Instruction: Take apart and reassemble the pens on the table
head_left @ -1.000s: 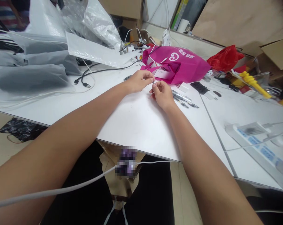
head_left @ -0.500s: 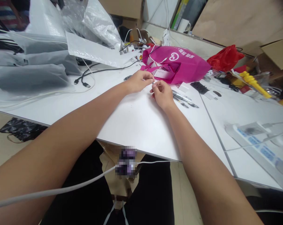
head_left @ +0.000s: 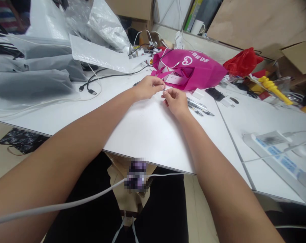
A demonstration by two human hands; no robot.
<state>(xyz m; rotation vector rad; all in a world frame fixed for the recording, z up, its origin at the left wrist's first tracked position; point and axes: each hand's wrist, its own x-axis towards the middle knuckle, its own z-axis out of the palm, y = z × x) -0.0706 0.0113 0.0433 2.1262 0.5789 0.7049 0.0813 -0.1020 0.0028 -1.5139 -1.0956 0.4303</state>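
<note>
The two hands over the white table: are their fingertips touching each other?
Cannot tell. In the head view the left hand and right hand pinch something tiny between them near the pink bag, but it is too small to show contact or a gap.

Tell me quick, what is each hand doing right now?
Left hand: fingers pinched shut on a tiny dark object, too small to identify.
Right hand: fingertips pinched on the same tiny object from the other side.

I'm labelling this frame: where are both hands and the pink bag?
left hand [head_left: 148, 88]: head view, back of the hand.
right hand [head_left: 175, 100]: head view, back of the hand.
pink bag [head_left: 206, 71]: head view, its flat upper side.
</note>
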